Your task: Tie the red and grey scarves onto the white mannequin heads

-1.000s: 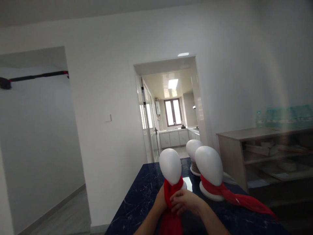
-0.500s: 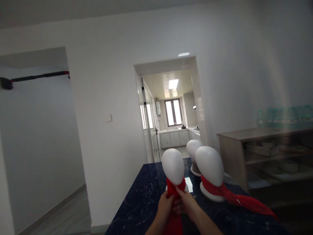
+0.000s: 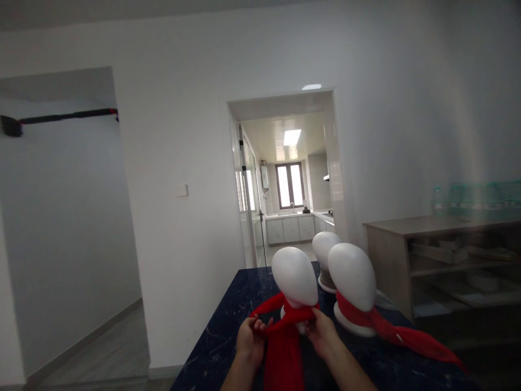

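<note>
A white mannequin head (image 3: 293, 274) stands tilted a little to the right on the table, with a red scarf (image 3: 284, 358) looped loosely about its neck. The scarf's long end hangs down in front toward me. My left hand (image 3: 251, 339) has its fingers closed on the loop at the left, holding it away from the neck. On the right, my right hand (image 3: 319, 332) pinches the scarf close under the head. Beside it is a second white mannequin head (image 3: 353, 276), a red scarf (image 3: 407, 338) around its neck and trailing right.
A third mannequin head (image 3: 325, 248) stands behind these on the dark blue marbled table (image 3: 222, 320). To the right is a wooden shelf unit (image 3: 386, 260) with bottles (image 3: 476, 200) on top. Beyond the table a doorway opens to a kitchen (image 3: 291, 228).
My hands have moved apart, the left one drawing the scarf's loop out to the left. The near mannequin head has tilted to the right.
</note>
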Demonstrator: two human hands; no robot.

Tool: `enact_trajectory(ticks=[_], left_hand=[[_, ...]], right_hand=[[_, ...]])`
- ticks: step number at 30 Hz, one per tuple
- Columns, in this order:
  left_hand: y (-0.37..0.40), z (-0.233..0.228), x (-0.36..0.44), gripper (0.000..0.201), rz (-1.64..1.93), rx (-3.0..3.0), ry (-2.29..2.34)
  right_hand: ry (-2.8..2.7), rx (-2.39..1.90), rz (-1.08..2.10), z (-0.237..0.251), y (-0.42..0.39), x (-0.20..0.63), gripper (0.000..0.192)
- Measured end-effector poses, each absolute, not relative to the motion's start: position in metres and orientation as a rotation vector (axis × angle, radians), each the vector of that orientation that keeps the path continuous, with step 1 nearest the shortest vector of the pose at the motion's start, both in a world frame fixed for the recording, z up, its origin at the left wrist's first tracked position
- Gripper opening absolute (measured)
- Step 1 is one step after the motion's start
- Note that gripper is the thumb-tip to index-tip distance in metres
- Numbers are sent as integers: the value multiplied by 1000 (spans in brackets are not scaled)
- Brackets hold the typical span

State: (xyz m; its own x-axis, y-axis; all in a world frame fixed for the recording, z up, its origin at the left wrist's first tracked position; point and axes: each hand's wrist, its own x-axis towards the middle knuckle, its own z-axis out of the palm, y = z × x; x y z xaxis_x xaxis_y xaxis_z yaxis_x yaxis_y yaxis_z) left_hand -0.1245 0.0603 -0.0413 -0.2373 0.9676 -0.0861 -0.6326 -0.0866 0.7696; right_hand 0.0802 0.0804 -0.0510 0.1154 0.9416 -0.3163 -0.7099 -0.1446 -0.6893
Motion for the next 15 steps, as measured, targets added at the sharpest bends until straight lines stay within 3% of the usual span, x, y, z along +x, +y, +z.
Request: enact_trajectory(ticks=[4, 9, 15], left_hand=[[67, -22, -155, 17, 1561, 995, 1069], [69, 11, -172, 26, 735, 2265, 1736], [80, 28, -182, 20, 654, 2244, 1933]], right_hand=[[-290, -847, 1489, -52, 84, 83, 6], [-279, -775, 1501, -59, 93, 81, 16], [-334, -786, 1474, -68, 103, 90, 13]])
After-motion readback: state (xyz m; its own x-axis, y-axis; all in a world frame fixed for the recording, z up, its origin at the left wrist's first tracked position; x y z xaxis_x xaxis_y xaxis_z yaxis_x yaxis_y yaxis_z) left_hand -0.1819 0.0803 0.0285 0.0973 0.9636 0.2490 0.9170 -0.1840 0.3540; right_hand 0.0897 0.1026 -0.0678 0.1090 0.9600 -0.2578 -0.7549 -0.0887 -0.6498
